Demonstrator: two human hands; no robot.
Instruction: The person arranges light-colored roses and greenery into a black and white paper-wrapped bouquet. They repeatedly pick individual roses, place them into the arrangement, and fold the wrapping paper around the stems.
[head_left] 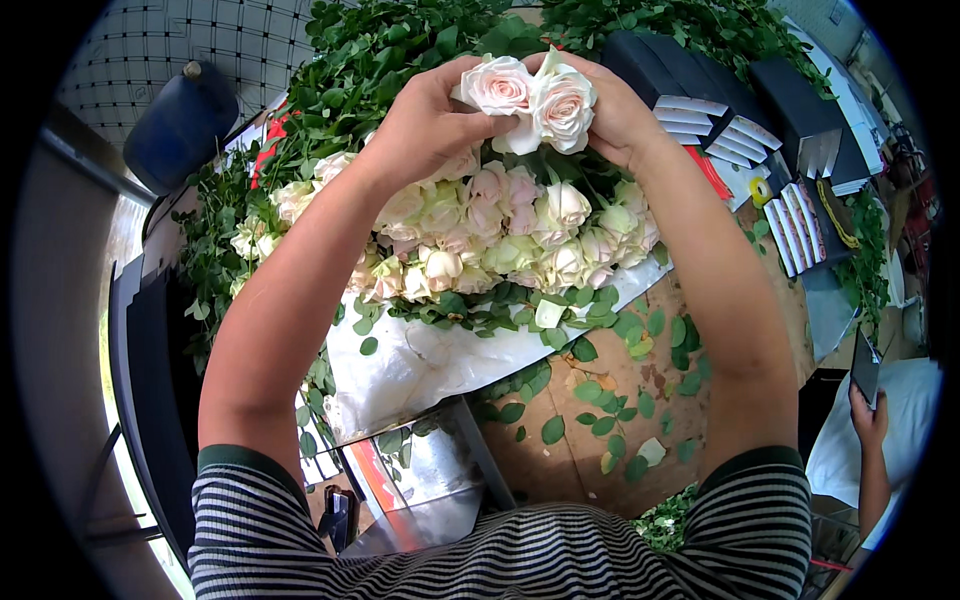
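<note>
Two open pale-pink and white roses (pixel 562 108) are held up together at the top centre. My left hand (pixel 430 120) grips them from the left, thumb across their lower side. My right hand (pixel 620 122) is closed round them from the right, its fingers partly hidden behind the blooms. Below my hands lies a long heap of cream and pale-pink roses (pixel 440 268) on a crumpled white sheet (pixel 390 365), with loose green leaves scattered over it and the brown tabletop (pixel 545 470).
Leafy stems (pixel 360 40) are piled behind. Black boxes with white slats (pixel 795 225) and a yellow tape roll (pixel 760 190) sit right. A blue drum (pixel 180 130) stands left, a metal tray (pixel 420 480) near my body. Another person's hand (pixel 868 420) holds a dark phone-like object at lower right.
</note>
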